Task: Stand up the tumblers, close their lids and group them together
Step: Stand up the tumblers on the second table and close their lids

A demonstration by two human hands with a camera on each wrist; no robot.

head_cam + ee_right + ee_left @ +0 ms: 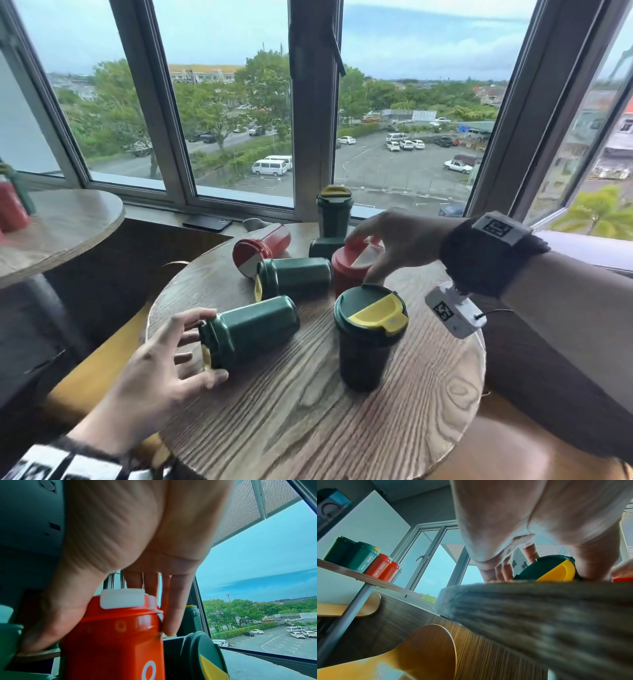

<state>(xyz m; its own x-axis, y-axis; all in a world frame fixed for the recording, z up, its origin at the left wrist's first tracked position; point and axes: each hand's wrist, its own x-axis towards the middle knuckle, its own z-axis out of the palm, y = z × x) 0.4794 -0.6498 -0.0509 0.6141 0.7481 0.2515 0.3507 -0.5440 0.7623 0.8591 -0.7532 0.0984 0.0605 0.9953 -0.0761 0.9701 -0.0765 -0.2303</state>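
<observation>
The left hand, fingers spread, reaches the fallen green tumbler at 8 o'clock on the round table; better grip the body firmly before tipping it upright. The right hand pinches the red tumbler.

On the round table, front left: the near lying tumbler, lid end leftward, against the spread fingers of the left hand. To its right, the front upright tumbler. Behind these, the middle lying tumbler, with the centre upright tumbler just right of it, gripped at the top by the right hand. Further back left, the far lying tumbler; at the window edge, the rear upright tumbler. Well apart at left, a second table.
</observation>
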